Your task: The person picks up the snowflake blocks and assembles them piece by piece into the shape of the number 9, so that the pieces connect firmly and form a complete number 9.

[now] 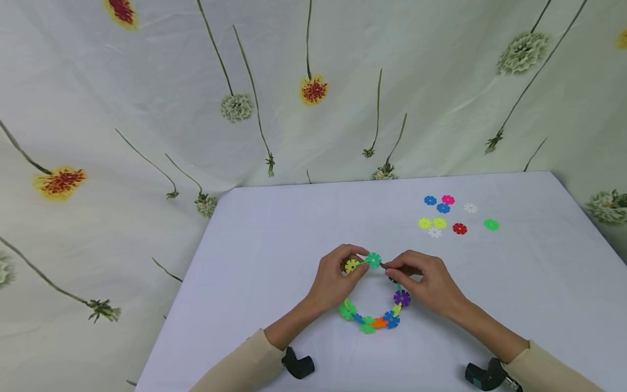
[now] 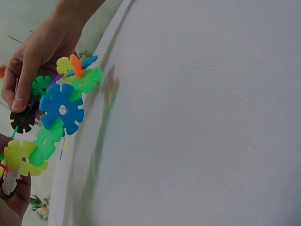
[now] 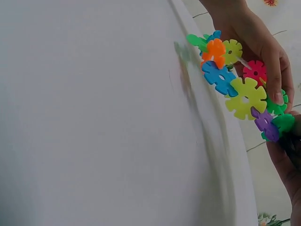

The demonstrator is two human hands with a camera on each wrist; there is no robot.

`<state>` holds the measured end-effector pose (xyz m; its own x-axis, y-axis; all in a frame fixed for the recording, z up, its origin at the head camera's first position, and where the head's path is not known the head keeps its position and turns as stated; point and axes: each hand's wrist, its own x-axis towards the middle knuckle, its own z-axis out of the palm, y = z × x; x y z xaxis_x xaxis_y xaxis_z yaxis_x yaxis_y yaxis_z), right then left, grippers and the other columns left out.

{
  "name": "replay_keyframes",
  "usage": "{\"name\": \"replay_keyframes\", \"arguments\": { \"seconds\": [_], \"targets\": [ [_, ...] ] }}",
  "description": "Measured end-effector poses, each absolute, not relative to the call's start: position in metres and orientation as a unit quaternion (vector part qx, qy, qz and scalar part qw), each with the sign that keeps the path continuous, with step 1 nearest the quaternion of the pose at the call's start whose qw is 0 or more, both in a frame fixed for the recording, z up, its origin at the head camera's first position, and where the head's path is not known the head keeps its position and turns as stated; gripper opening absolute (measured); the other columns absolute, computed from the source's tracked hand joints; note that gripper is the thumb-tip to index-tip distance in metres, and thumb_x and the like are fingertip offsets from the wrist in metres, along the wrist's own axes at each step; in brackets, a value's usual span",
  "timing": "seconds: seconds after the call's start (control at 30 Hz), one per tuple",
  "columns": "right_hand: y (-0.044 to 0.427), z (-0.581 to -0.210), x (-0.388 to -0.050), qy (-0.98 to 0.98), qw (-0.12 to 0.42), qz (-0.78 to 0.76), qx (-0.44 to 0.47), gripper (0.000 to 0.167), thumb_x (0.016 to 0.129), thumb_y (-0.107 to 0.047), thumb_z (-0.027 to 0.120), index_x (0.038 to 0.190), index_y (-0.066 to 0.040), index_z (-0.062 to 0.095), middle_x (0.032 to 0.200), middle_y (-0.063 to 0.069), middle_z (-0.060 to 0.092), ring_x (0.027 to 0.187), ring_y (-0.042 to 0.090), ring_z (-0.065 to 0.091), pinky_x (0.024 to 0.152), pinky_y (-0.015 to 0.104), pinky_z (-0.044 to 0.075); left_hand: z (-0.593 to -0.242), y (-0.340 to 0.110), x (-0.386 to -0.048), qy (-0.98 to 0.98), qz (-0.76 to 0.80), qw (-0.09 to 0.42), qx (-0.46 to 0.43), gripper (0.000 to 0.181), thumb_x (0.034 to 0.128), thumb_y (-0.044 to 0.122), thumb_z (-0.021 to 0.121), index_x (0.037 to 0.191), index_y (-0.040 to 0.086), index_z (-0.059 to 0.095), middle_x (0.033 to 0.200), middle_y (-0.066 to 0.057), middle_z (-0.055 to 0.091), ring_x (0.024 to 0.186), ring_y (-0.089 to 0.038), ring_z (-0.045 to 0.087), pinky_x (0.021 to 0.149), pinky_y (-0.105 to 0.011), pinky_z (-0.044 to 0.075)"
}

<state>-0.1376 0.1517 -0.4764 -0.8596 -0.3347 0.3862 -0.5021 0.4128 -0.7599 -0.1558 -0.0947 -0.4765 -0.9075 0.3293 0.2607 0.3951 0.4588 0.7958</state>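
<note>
Both hands hold a ring-shaped chain of interlocking plastic flower discs [image 1: 368, 328] above the white table. In the head view my left hand [image 1: 335, 280] pinches the chain near a yellow disc [image 1: 351, 265] and a mint-green disc [image 1: 374, 260]. My right hand [image 1: 431, 282] pinches a dark disc, mostly hidden by its fingers, close beside the green one. The left wrist view shows the dark disc [image 2: 22, 121] under the right thumb. In the right wrist view a pink-red disc [image 3: 255, 72] lies by the left hand [image 3: 258, 44]. The chain's near side hangs low.
On the white table [image 1: 274, 239], loose flower discs lie at the back right: blue [image 1: 443, 208], pink [image 1: 448, 200], yellow [image 1: 439, 223], white [image 1: 471, 208], red [image 1: 459, 228] and green [image 1: 491, 225]. Black devices [image 1: 297, 363] sit at the wrists. A flower-printed cloth [image 1: 343, 130] hangs behind.
</note>
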Motion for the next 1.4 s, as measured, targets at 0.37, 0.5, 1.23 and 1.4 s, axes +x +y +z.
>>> {"name": "replay_keyframes", "arguments": {
  "seconds": [0.37,0.5,1.23,1.4],
  "targets": [
    [0.153,-0.476,-0.141,-0.827,0.101,0.474,0.285,0.019,0.088,0.0,0.085,0.1,-0.015,0.08,0.092,-0.011,0.077,0.082,0.001,0.074,0.082,0.014,0.061,-0.473,-0.097,-0.157,-0.846,-0.455,0.041,-0.276,0.02,0.1002,0.018,0.076,0.12,0.014,0.077,0.108,0.002,0.077,0.091,-0.008,0.063,0.082,-0.023,0.055],
    [0.155,-0.473,-0.142,-0.827,0.08,0.476,0.287,0.02,0.088,-0.001,0.085,0.1,-0.016,0.08,0.092,-0.01,0.078,0.083,0.001,0.075,0.083,0.016,0.062,-0.472,-0.098,-0.161,-0.842,-0.465,0.003,-0.273,0.022,0.1002,0.023,0.077,0.122,0.019,0.075,0.105,0.004,0.077,0.092,-0.006,0.065,0.082,-0.023,0.055],
    [0.233,-0.472,-0.218,-0.944,0.022,0.315,0.093,0.026,0.101,-0.023,0.076,0.118,-0.004,0.072,0.112,0.016,0.071,0.103,0.032,0.066,0.088,0.043,0.056,-0.462,-0.104,-0.173,-0.775,-0.555,-0.194,-0.23,0.02,0.1085,0.024,0.064,0.11,0.007,0.075,0.097,-0.009,0.071,0.082,-0.009,0.058,0.076,-0.02,0.049],
    [0.241,-0.478,-0.228,-0.953,0.011,0.29,0.083,0.027,0.098,-0.021,0.077,0.115,0.0,0.07,0.112,0.02,0.066,0.102,0.035,0.064,0.091,0.051,0.056,-0.464,-0.108,-0.174,-0.775,-0.556,-0.193,-0.231,0.019,0.1087,0.023,0.064,0.11,0.007,0.075,0.098,-0.009,0.071,0.083,-0.008,0.059,0.076,-0.021,0.05]
  ]
}}
